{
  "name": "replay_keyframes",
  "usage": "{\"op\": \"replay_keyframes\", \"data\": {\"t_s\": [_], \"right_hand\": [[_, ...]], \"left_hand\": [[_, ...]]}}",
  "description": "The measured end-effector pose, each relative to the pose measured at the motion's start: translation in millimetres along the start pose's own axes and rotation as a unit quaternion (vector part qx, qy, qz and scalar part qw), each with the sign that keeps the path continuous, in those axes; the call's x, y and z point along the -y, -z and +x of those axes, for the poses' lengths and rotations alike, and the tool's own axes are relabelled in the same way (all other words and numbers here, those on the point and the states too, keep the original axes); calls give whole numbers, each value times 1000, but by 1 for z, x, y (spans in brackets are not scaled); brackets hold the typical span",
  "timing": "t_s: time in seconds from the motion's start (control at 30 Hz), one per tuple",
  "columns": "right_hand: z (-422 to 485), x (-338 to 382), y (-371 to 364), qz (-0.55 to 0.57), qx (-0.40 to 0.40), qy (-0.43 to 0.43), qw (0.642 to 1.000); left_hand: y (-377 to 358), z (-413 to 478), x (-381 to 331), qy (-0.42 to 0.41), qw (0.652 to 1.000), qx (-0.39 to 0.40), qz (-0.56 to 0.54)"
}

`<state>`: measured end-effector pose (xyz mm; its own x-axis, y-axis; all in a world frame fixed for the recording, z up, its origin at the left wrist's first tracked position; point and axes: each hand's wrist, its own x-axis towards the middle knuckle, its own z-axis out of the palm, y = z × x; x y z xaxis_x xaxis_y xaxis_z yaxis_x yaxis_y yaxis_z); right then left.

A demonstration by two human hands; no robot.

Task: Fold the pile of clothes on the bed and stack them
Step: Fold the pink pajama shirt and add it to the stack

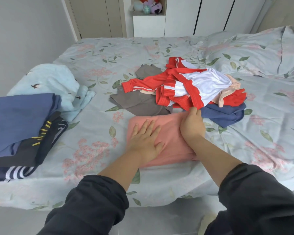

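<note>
smoothing the folded pink garment (170,133) at lower centre: left hand (143,143) flat, fingers spread, right hand (192,124) fingers straight together at its far edge; next likely lifting it onto the left-edge stack (20,116).

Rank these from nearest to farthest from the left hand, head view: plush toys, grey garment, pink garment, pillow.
1. Pink garment: directly under the left hand, near bed edge.
2. Grey garment: just beyond, mid-bed.
3. Pillow: far right of the bed.
4. Plush toys: on the shelf past the bed.

Folded pink garment (170,133) in front, rumpled pile (202,82) behind it, stack (19,116) at left.
</note>
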<state>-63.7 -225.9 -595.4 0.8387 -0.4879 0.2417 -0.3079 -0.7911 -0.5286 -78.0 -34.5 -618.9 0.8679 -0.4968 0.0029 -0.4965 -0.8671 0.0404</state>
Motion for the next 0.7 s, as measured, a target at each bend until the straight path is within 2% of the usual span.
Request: {"op": "replay_keyframes", "data": {"t_s": [0.07,0.1,0.17,0.23,0.3,0.4,0.5,0.7], "right_hand": [[-7,19,9,7,-81,134,988],[-13,25,9,6,-93,196,976],[-27,21,0,-41,-20,259,965],[-42,-1,-13,-92,121,196,969],[-42,-17,-22,-93,178,135,970],[-36,-18,-27,-109,178,114,971],[-36,-17,-29,-118,182,79,973],[-37,-17,-20,-94,159,-15,983]], "left_hand": [[-1,3,-3,-5,1000,9,21],[-1,4,-4,-5,1000,9,22],[-2,3,-3,-5,1000,6,24],[-3,1,-2,-15,999,2,37],[-3,-2,0,-19,999,-12,37],[-1,-5,1,-13,999,-37,-2],[-2,-12,3,29,997,-65,-40],[-5,-30,16,149,969,-33,-193]]}}
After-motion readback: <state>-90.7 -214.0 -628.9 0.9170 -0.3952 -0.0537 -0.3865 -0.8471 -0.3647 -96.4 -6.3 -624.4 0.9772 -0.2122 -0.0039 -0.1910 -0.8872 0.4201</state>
